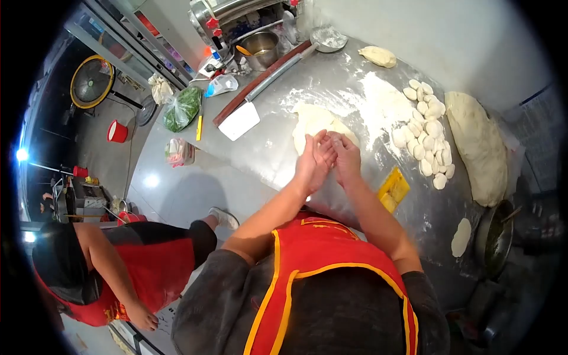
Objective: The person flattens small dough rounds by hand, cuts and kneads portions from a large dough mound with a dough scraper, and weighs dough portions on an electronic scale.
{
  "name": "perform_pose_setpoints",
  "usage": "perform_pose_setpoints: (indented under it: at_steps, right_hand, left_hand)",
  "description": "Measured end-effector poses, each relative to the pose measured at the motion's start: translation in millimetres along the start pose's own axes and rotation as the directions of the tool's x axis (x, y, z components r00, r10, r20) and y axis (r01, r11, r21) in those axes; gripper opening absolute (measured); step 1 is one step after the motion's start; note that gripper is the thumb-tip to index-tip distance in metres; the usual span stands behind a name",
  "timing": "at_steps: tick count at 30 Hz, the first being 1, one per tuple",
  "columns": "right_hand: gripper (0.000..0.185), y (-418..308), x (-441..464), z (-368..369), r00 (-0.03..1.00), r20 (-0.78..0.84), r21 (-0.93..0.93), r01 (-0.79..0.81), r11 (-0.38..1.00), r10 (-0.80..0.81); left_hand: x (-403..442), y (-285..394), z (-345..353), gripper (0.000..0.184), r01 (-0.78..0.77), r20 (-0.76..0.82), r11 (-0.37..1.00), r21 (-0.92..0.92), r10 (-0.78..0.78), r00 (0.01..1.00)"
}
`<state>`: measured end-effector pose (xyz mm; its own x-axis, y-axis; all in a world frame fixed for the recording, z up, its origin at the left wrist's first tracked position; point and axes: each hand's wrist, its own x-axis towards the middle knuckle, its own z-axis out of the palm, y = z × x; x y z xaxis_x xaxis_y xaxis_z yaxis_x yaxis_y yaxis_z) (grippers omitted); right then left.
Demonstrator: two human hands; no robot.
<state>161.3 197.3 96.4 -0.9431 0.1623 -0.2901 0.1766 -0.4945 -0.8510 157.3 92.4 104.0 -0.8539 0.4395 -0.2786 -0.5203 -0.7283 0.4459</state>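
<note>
My two hands meet above a flattened sheet of pale dough (306, 121) on the metal table. My left hand (316, 158) is turned palm up, with its fingers loosely curled and slightly apart. Against its palm and fingers, my right hand (348, 158) has its fingers bent and pressed together; whatever lies between them is too small to make out. Loose flour (378, 103) is spread right of the dough sheet. A yellow scraper (393, 189) lies beside my right forearm.
Small dough pieces (429, 139) and a long dough mass (476, 148) lie at the right, near a pan (494, 236). Rolling pins (260, 83), a white scraper (239, 121) and a bag of greens (182, 109) are at the left. A co-worker (118, 266) is at lower left.
</note>
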Motion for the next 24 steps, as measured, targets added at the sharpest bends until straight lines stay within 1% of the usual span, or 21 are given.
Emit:
perform_pose_setpoints:
  at_steps: [2, 3, 5, 6, 8, 9, 11, 12, 14, 16, 17, 18, 19, 20, 21, 22, 23, 24]
  right_hand:
    - [0.019, 10, 2, 12, 0.991, -0.119, 0.173, -0.039, 0.984, 0.06]
    - [0.015, 13, 5, 14, 0.986, -0.147, 0.203, -0.042, 0.978, 0.073]
    - [0.01, 19, 12, 16, 0.974, -0.203, 0.263, -0.045, 0.964, 0.101]
    - [0.011, 24, 18, 14, 0.968, -0.221, 0.287, -0.056, 0.956, 0.123]
    - [0.014, 34, 29, 11, 0.952, -0.256, 0.336, -0.074, 0.939, 0.166]
    - [0.015, 34, 31, 10, 0.959, -0.223, 0.299, -0.103, 0.949, 0.175]
    - [0.018, 34, 33, 6, 0.968, -0.162, 0.224, -0.156, 0.962, 0.195]
    - [0.017, 27, 30, 12, 0.952, -0.166, 0.281, -0.204, 0.938, 0.257]
    - [0.015, 7, 22, 35, 0.912, -0.157, 0.393, -0.295, 0.871, 0.38]
    - [0.013, 29, 37, 26, 0.894, -0.009, 0.518, -0.378, 0.767, 0.447]
    - [0.014, 42, 45, 22, 0.88, 0.074, 0.569, -0.423, 0.705, 0.468]
    - [0.014, 46, 45, 24, 0.903, 0.102, 0.479, -0.412, 0.776, 0.416]
    - [0.016, 51, 43, 27, 0.92, 0.14, 0.382, -0.391, 0.837, 0.366]
    - [0.018, 56, 42, 31, 0.931, 0.185, 0.285, -0.357, 0.89, 0.314]
    - [0.018, 60, 40, 39, 0.937, 0.233, -0.004, -0.269, 0.963, 0.262]
    - [0.019, 64, 35, 48, 0.936, 0.279, -0.283, -0.132, 0.95, 0.214]
    - [0.019, 66, 31, 54, 0.934, 0.314, -0.534, 0.027, 0.845, 0.168]
    - [0.02, 64, 27, 56, 0.937, 0.327, -0.739, 0.173, 0.651, 0.121]
  left_hand:
    - [-9, -5, 4, 0.063, -0.073, 0.039, 0.991, 0.114, 0.069, 0.997]
    - [-11, -2, 4, 0.064, -0.035, 0.059, 0.994, 0.101, 0.029, 0.998]
    - [-12, -6, 3, 0.061, -0.043, 0.047, 0.97, 0.238, 0.033, 0.998]
    - [-12, -7, 2, 0.06, -0.047, 0.043, 0.95, 0.307, 0.035, 0.998]
    - [-7, -13, -15, 0.058, -0.075, 0.088, 0.906, 0.416, 0.042, 0.995]
    - [-6, -12, -15, 0.056, -0.091, 0.114, 0.879, 0.468, 0.042, 0.993]
    - [-7, -8, -17, 0.055, -0.192, 0.178, 0.705, 0.683, 0.093, 0.98]
    - [-10, -3, -18, 0.054, -0.237, 0.212, 0.594, 0.769, 0.112, 0.971]
    - [-11, 8, -29, 0.056, -0.332, 0.315, 0.51, 0.794, 0.122, 0.941]
    - [-11, 23, -29, 0.059, -0.243, 0.238, 0.762, 0.599, 0.12, 0.964]
    - [-10, 33, -26, 0.061, -0.107, 0.123, 0.948, 0.299, 0.073, 0.99]
    - [-11, 41, -24, 0.063, 0.01, 0.032, 0.998, -0.058, -0.008, 0.999]
    - [-12, 46, -28, 0.067, 0.028, 0.028, 0.996, -0.085, -0.026, 0.999]
    - [-13, 50, -36, 0.067, 0.016, 0.023, 0.993, -0.116, -0.013, 1.0]
    - [-13, 51, -47, 0.067, 0.01, 0.024, 0.99, -0.144, -0.007, 1.0]
    - [-13, 49, -56, 0.067, 0.02, 0.035, 0.985, -0.171, -0.015, 0.999]
    - [-16, 47, -65, 0.066, 0.016, 0.012, 0.986, -0.167, -0.014, 1.0]
    - [-20, 46, -76, 0.066, 0.04, 0.013, 0.987, -0.159, -0.038, 0.999]
